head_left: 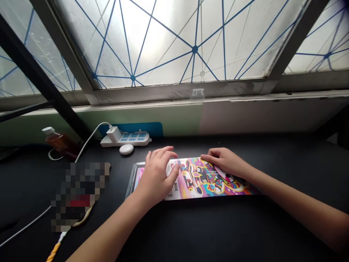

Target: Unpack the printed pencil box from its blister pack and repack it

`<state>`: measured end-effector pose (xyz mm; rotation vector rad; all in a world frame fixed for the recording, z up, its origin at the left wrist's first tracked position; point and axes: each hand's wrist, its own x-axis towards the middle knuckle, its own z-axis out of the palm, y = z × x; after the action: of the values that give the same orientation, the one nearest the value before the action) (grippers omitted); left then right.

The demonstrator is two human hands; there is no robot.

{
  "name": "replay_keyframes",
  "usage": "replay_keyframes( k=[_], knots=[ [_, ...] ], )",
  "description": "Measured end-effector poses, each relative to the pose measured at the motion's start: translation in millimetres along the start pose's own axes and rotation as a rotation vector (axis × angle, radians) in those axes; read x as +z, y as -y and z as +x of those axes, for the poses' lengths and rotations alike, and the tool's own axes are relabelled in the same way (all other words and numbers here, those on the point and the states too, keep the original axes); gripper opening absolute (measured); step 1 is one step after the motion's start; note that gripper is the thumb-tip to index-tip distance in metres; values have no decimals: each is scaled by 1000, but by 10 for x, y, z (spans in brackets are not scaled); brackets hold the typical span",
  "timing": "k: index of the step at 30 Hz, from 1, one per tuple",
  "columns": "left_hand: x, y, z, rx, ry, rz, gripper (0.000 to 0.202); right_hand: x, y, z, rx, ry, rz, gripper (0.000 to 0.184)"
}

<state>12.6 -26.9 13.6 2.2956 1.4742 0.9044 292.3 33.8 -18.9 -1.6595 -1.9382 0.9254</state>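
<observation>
A flat box point(199, 180) with a bright cartoon print lies on the black table point(207, 233) in front of me. My left hand point(158, 174) rests on its left end, fingers spread and lying over the top, thumb on the white label. My right hand point(226, 162) lies on the box's far right edge, fingers curled down against the lid. Neither hand lifts the box; both press or touch it from above.
A white power strip point(128, 138) with a plugged charger and a white cable sits at the back left, a small white oval object point(126, 149) before it. A bottle of amber liquid point(58, 142) lies at the far left. A blurred item point(79, 193) sits left of the box.
</observation>
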Motion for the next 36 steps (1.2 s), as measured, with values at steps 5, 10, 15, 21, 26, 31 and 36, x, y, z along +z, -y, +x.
replay_keyframes(
  k=[5,10,15,21,26,31,36],
  knots=[
    [-141,336,84,-160,-34,38,47,-231,-185,112,-24,34,-89,65],
    [13,407,162,-500,-156,-714,43,-388,-257,128,-9,-60,-215,62],
    [82,324,214,-678,-249,-1015,44,-234,-156,112,-198,-227,-318,51],
    [55,353,230,-871,-342,-1511,40,89,75,169,-299,-215,-451,46],
    [105,347,237,-810,-211,-1466,45,395,435,258,-401,-143,-503,41],
    [87,528,292,-689,10,-1225,28,495,648,260,-440,-175,-529,38],
    [-187,849,290,-521,240,-1025,36,209,448,138,-510,-359,-580,44]
  ],
)
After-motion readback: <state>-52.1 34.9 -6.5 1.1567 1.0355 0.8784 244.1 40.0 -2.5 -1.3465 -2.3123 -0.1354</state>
